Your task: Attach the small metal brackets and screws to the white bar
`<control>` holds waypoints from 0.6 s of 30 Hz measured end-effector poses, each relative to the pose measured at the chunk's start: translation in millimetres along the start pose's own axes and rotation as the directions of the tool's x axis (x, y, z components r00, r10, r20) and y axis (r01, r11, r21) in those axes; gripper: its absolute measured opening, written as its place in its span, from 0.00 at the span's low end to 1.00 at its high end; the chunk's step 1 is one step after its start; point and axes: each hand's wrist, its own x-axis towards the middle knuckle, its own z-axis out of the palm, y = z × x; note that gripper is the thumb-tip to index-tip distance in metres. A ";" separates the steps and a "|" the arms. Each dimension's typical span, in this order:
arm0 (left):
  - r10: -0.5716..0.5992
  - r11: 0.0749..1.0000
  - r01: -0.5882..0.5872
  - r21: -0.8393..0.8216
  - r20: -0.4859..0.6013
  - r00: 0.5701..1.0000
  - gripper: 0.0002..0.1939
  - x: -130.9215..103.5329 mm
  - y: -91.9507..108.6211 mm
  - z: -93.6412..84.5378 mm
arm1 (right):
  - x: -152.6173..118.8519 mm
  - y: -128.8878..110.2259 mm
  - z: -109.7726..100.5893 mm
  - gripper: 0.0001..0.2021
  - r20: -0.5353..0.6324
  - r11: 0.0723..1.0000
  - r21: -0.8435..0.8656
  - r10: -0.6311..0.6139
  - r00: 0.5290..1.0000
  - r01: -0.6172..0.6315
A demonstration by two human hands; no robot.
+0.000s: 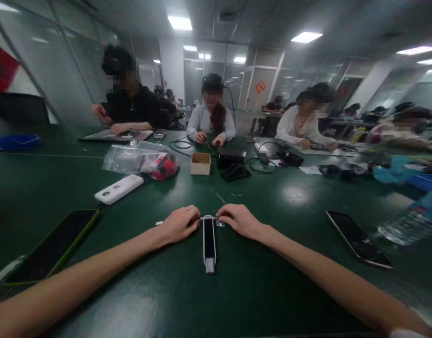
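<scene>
On the green table straight ahead lies a narrow white-framed device (209,241) with a long black face, its pale block-like end toward me. My left hand (182,223) rests just left of its far end, fingers curled together and fingertips close to the frame. On the opposite side my right hand (241,220) is closed in a pinch by the same end. What either pinch holds is too small to make out. A small shiny silvery piece (220,224) shows beneath the right fingertips. Beside the left wrist is a small white scrap (159,223).
A green-edged phone (54,246) and a white power bank (119,189) lie left; another phone (357,238) and a plastic bottle (409,220) are right. Beyond stand a small open box (201,164), a plastic bag (131,158) and black cables. Several people sit across the table.
</scene>
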 end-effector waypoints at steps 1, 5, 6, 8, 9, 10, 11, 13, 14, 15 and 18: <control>-0.001 1.000 0.001 -0.002 -0.001 1.000 0.04 -0.6 0.5 -0.4 | -0.4 -0.3 1.6 0.04 -0.017 0.999 0.045 0.024 1.000 -0.024; -0.007 1.000 0.007 -0.005 0.000 1.000 0.04 -1.9 1.4 -1.0 | -2.1 -0.9 6.8 0.03 -0.055 0.984 0.159 0.089 0.994 -0.079; -0.009 1.000 0.009 -0.004 0.001 1.000 0.04 -1.9 1.3 -1.0 | -2.5 -0.9 7.5 0.03 -0.059 0.982 0.167 0.095 0.994 -0.084; -0.014 1.000 0.014 -0.001 0.000 1.000 0.04 -1.6 1.2 -1.0 | -3.2 -0.9 7.8 0.04 -0.055 0.988 0.140 0.072 0.996 -0.064; -0.016 1.000 0.016 0.003 0.000 1.000 0.05 -1.5 1.2 -1.1 | -3.5 -1.0 7.3 0.04 -0.053 0.992 0.116 0.051 0.997 -0.045; -0.017 1.000 0.017 0.007 0.002 1.000 0.05 -1.4 1.2 -1.4 | -3.6 -1.2 6.4 0.04 -0.047 0.996 0.090 0.028 0.999 -0.024; -0.019 1.000 0.018 0.011 0.004 1.000 0.05 -1.4 1.4 -1.8 | -3.5 -1.5 5.1 0.05 -0.036 0.998 0.066 0.005 0.999 -0.003; -0.028 0.999 0.028 0.027 0.007 1.000 0.05 -1.5 1.9 -2.6 | -2.9 -2.6 1.5 0.06 -0.009 0.999 0.018 -0.035 0.999 0.035; -0.031 0.999 0.031 0.037 0.009 0.999 0.05 -1.6 2.2 -2.9 | -2.4 -3.3 -0.7 0.06 0.010 0.999 -0.005 -0.047 0.999 0.047; -0.035 0.998 0.034 0.047 0.008 0.999 0.05 -1.7 2.5 -3.1 | -1.7 -4.0 -3.0 0.06 0.034 0.998 -0.024 -0.054 0.998 0.055; -0.037 0.997 0.036 0.075 0.007 0.999 0.06 -1.9 3.3 -3.3 | -0.1 -5.5 -9.3 0.07 0.106 0.997 -0.052 -0.050 0.993 0.056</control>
